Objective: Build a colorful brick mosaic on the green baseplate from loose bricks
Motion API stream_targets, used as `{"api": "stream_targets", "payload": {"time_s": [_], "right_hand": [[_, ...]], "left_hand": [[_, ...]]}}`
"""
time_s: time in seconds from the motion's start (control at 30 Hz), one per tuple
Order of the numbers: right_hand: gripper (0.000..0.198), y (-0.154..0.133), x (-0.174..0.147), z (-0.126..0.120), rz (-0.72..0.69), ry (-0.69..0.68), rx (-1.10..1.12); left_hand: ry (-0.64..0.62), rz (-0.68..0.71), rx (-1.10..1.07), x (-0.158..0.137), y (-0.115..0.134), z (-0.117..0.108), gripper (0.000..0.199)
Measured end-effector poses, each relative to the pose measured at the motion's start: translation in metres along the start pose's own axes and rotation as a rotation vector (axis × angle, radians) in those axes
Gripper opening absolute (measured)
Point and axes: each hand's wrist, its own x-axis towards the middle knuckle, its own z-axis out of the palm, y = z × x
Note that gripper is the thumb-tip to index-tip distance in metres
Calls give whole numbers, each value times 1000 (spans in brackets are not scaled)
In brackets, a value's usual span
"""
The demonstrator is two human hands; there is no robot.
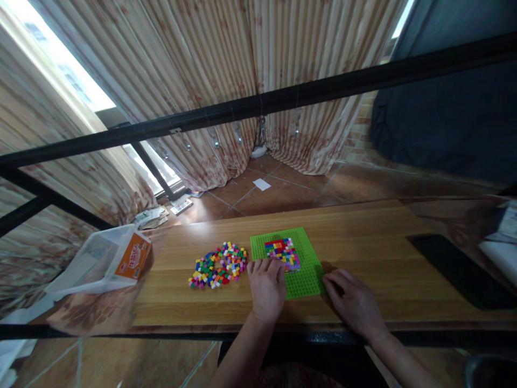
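Observation:
A green studded baseplate (309, 280) lies on the wooden tabletop, with a patch of small multicoloured bricks (288, 252) set on its middle. My left hand (267, 285) is over the plate's left side, just below that patch, its fingers curled and closed. Whatever is under those fingertips is hidden. At the plate's lower right edge, my right hand (355, 302) has its thumb and forefinger closed against the rim. Left of the plate, a loose pile of tiny coloured bricks (220, 264) spreads over the wood, close to my left hand.
A clear plastic bin (109, 261) with an orange label stands left of the board (371, 237). On the right lies a flat black object (460, 269). A dark metal bar (242, 110) crosses beyond the table, in front of striped curtains (202, 64).

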Motion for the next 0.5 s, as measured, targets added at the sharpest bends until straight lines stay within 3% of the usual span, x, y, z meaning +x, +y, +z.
{"api": "stream_targets", "payload": {"time_s": [0.27,0.5], "right_hand": [[22,-2,1,-1,2,5,6],[24,1,-1,1,-2,5,-18]], "left_hand": [[-35,202,189,-10,-4,-2,18],[-102,256,316,-12,2,-5,18]]}}
